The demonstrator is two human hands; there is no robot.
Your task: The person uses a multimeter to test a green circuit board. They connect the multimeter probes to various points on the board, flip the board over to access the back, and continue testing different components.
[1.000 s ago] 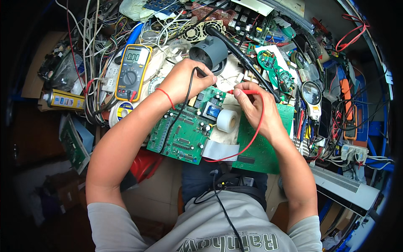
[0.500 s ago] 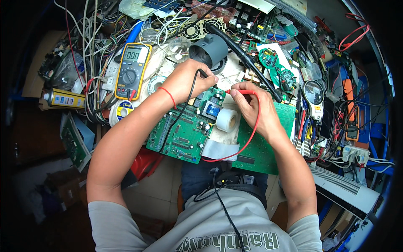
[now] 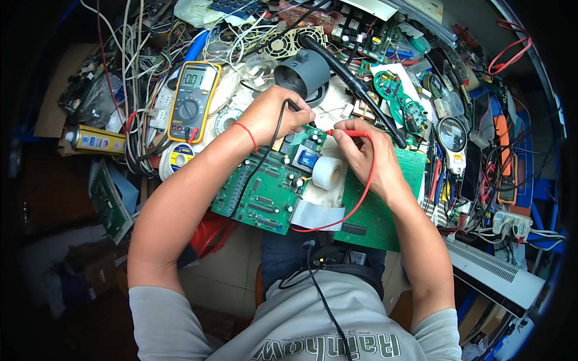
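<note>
Pinched in my left hand [image 3: 278, 115] is a black multimeter probe [image 3: 293, 105], its tip angled down at the far edge of a green circuit board [image 3: 260, 195]. My right hand [image 3: 367, 153] grips a red probe [image 3: 354, 132] pointing left toward the same spot. Whether either tip touches a contact is too small to tell. A blue transformer [image 3: 307, 158] sits on this board, beside a white tape roll [image 3: 327, 173]. Grey ribbon cable [image 3: 317, 215] lies between it and a second green board [image 3: 376, 219] under my right wrist. The yellow multimeter [image 3: 191, 105] stands left of my left hand, display lit.
Beyond my hands are a grey cylindrical housing [image 3: 304, 72] and a black flexible tube [image 3: 355, 84]. Tangled wires [image 3: 135, 60] fill the far left. Round green boards [image 3: 388, 86], a magnifier [image 3: 453, 133] and tools crowd the right. A solder spool [image 3: 179, 157] lies near my left forearm.
The reading on the multimeter display has changed slightly. The whole view has shifted a little; both hands keep nearly the same pose on the probes.
</note>
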